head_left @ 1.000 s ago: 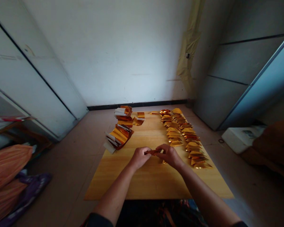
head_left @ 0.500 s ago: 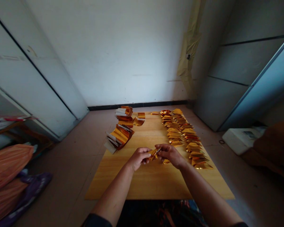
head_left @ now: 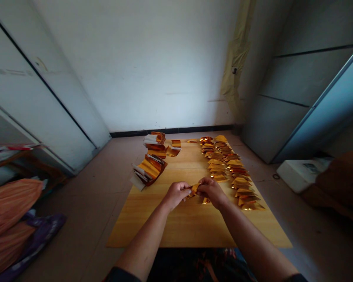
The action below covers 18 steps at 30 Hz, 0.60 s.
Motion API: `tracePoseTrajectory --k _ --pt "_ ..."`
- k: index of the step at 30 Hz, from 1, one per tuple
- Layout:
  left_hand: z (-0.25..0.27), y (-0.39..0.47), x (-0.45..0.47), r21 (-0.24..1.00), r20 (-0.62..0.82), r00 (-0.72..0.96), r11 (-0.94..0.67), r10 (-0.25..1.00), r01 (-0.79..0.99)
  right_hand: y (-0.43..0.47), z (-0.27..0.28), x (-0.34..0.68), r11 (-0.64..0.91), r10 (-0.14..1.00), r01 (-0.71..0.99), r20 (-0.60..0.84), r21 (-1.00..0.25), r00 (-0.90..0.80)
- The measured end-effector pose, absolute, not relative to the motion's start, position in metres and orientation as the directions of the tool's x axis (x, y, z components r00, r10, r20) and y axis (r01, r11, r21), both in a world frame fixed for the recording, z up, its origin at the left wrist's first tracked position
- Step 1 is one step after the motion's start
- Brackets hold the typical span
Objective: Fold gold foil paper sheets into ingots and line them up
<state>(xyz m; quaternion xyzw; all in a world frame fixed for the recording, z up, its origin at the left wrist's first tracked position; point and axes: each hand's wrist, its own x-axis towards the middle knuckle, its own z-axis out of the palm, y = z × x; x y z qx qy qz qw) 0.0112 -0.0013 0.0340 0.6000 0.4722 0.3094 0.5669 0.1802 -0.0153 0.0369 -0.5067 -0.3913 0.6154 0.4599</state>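
Between my two hands is a small piece of gold foil paper [head_left: 194,190], partly folded, held above the middle of the wooden table. My left hand [head_left: 178,194] pinches its left side between thumb and fingers. On its right side, my right hand [head_left: 211,191] grips with bent fingers, which hide part of the paper. Just under my right hand lies one folded gold piece [head_left: 206,201]. Rows of folded gold paper pieces [head_left: 217,164] run along the table's right side. At the left, a curved stack of gold foil sheets [head_left: 148,170] shows white backs.
The wooden table [head_left: 153,231] stands near a white wall. Another stack of sheets [head_left: 154,139] and a few loose sheets [head_left: 173,151] lie at its far left. A white box [head_left: 295,174] is on the floor at right; orange cloth [head_left: 13,203] lies at left.
My right hand has turned and shifted slightly, and the gold foil paper between my hands has tilted and changed shape. The stacks and rows have not moved.
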Motion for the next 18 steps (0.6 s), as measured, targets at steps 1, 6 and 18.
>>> tracePoseTrajectory --k 1,6,18 --pt "0.033 0.0 0.012 0.969 -0.152 0.342 0.072 0.927 0.236 -0.016 0.038 0.18 -0.284 0.959 -0.191 -0.274 -0.94 -0.078" --pt "0.031 0.001 0.014 0.965 -0.152 0.29 0.078 0.945 0.252 -0.019 0.042 0.179 -0.234 0.97 -0.118 -0.224 -0.965 -0.099" --pt "0.032 -0.01 -0.015 0.891 -0.163 0.547 0.36 0.821 -0.275 -0.007 0.026 0.187 -0.378 0.92 -0.279 -0.325 -0.882 -0.219"
